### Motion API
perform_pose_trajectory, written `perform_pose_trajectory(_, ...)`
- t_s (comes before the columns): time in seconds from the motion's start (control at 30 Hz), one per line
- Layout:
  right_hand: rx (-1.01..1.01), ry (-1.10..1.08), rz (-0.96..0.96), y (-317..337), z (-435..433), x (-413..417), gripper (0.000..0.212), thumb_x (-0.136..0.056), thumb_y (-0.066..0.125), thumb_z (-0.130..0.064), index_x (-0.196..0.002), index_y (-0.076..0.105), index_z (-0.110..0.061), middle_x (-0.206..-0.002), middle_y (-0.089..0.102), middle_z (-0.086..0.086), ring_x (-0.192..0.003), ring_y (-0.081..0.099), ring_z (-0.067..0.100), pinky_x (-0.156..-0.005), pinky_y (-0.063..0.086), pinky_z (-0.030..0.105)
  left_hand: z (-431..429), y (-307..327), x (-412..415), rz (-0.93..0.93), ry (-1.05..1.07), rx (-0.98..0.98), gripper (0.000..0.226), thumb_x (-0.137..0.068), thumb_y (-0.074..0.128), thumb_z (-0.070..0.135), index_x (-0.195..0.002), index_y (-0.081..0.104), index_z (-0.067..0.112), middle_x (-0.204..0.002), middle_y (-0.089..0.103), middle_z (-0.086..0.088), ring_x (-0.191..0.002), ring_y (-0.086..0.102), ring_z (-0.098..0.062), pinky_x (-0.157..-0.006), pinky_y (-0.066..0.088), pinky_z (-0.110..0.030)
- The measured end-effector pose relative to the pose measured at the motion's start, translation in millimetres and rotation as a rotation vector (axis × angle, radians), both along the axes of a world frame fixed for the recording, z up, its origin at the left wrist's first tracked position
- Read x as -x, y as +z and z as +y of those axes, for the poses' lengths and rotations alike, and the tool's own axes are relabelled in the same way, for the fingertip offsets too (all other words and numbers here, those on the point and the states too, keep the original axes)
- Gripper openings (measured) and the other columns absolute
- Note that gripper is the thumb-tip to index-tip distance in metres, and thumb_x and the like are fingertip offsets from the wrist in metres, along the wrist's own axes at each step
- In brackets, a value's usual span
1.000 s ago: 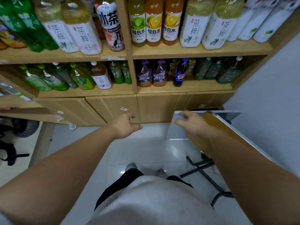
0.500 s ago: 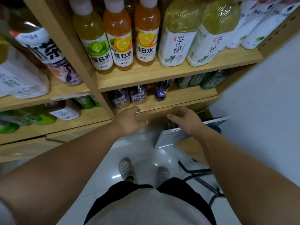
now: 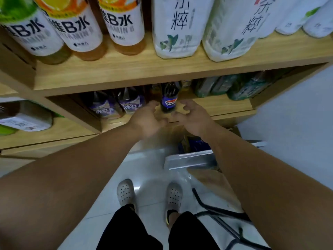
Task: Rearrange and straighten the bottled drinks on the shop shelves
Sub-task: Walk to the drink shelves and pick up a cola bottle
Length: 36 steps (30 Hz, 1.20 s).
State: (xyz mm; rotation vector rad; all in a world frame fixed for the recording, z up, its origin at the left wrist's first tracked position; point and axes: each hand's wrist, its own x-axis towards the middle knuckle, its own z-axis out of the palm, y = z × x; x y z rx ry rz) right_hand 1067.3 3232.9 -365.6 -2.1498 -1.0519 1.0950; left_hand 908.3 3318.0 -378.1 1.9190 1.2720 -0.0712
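Left grip (image 3: 149,120) spread, fingers loosely curled, holding nothing. Right grip (image 3: 193,117) same, empty. Both hover at front edge of lower shelf (image 3: 223,106), flanking cola bottle (image 3: 168,103): upright, blue label, near shelf front, just beside fingers either side; contact unclear. Purple-label bottles (image 3: 105,109) left of it, green bottles (image 3: 239,87) further right. Vitamin drinks (image 3: 124,24) and pale tea bottles (image 3: 176,33) stand on upper shelf (image 3: 126,73) above.

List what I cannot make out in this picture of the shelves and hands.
Head view:
- Cola bottle: cap hidden by the upper shelf.
- Green bottles: tops hidden by the same shelf, labels blurred.
- Vitamin bottles and tea bottles: tops cut off by the top edge.
- Left hand and right hand: motion blur; whether the fingers touch the cola bottle is unclear.
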Motion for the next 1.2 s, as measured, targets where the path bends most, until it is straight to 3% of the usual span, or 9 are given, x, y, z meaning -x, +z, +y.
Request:
perform_pose_trajectory(0.07,-0.022,0.017,-0.025,-15,10,-4,0.056,-0.097,0.066,-0.035,-0.148,0.046,-0.023,-0.140,0.056,0.004,-0.120,0.056,0.022,-0.089,0.045,0.028,2,-12,-8,-0.036,0.020,-0.028,0.073,-0.088,0.075,0.037,-0.150,0.039,0.020,-0.140,0.056,-0.005,-0.117,0.059,-0.025,-0.094,0.049,-0.033)
perform_pose_trajectory(0.17,-0.080,0.033,-0.087,-34,20,-14,0.058,-0.098,0.063,-0.039,-0.149,0.042,-0.020,-0.141,0.058,0.008,-0.128,0.055,0.026,-0.101,0.045,0.035,10,-22,-22,-0.096,0.061,-0.042,0.073,-0.088,0.076,0.029,-0.150,0.040,0.013,-0.125,0.052,0.005,-0.109,0.055,-0.017,-0.090,0.044,-0.026)
perform_pose_trajectory(0.3,-0.182,0.039,-0.014,-43,37,-24,0.055,-0.097,0.063,-0.043,-0.144,0.044,-0.021,-0.137,0.063,0.005,-0.128,0.057,0.024,-0.108,0.046,0.044,28,-37,-33,-0.182,0.151,-0.033,0.054,-0.081,0.076,0.034,-0.129,0.056,0.020,-0.122,0.068,-0.004,-0.111,0.065,-0.026,-0.098,0.054,-0.045)
perform_pose_trajectory(0.4,-0.233,0.053,0.036,-39,46,-26,0.059,-0.098,0.062,-0.043,-0.150,0.040,-0.028,-0.137,0.064,0.002,-0.127,0.059,0.023,-0.108,0.047,0.042,32,-38,-38,-0.240,0.205,-0.007,0.051,-0.090,0.072,0.035,-0.134,0.056,0.015,-0.119,0.070,-0.007,-0.110,0.067,-0.026,-0.095,0.055,-0.042)
perform_pose_trajectory(0.6,-0.316,-0.020,0.063,-37,36,-21,0.048,-0.094,0.069,-0.033,-0.136,0.054,-0.016,-0.120,0.071,0.001,-0.115,0.064,0.017,-0.102,0.051,0.042,20,-44,-31,-0.469,0.331,0.069,0.091,-0.070,0.069,0.065,-0.144,0.050,0.014,-0.134,0.066,-0.003,-0.123,0.063,-0.014,-0.107,0.050,-0.043)
perform_pose_trajectory(0.73,-0.318,-0.030,0.075,-31,12,-12,0.043,-0.096,0.069,-0.029,-0.134,0.053,-0.017,-0.112,0.070,-0.010,-0.110,0.065,0.009,-0.099,0.053,0.044,-6,-21,-22,-0.514,0.282,0.107,0.069,-0.083,0.072,0.051,-0.140,0.053,0.017,-0.124,0.069,0.004,-0.112,0.067,-0.006,-0.101,0.055,-0.038)
perform_pose_trajectory(0.87,-0.332,-0.090,0.108,-6,-23,6,0.049,-0.093,0.069,-0.037,-0.138,0.050,-0.031,-0.118,0.067,-0.015,-0.114,0.063,0.007,-0.101,0.053,0.045,-35,-1,-9,-0.580,0.239,0.097,0.046,-0.096,0.070,0.020,-0.138,0.053,0.023,-0.117,0.065,0.014,-0.097,0.066,0.008,-0.086,0.055,-0.019)
perform_pose_trajectory(1.0,-0.341,-0.164,0.177,30,-68,25,0.062,-0.084,0.066,-0.053,-0.140,0.048,-0.034,-0.124,0.068,-0.009,-0.116,0.064,0.011,-0.101,0.052,0.046,-66,38,8,-0.561,0.171,0.125,0.044,-0.090,0.074,0.041,-0.126,0.052,0.051,-0.128,0.063,0.019,-0.119,0.062,-0.006,-0.102,0.053,-0.035)
perform_pose_trajectory(1.2,-0.382,-0.251,0.283,107,-123,19,0.054,-0.081,0.074,-0.051,-0.130,0.058,-0.035,-0.111,0.074,0.000,-0.107,0.070,0.018,-0.095,0.057,0.052,-104,117,11,-0.617,0.054,0.070,0.048,-0.089,0.075,0.035,-0.133,0.059,0.024,-0.121,0.070,0.005,-0.112,0.066,-0.013,-0.095,0.058,-0.043)
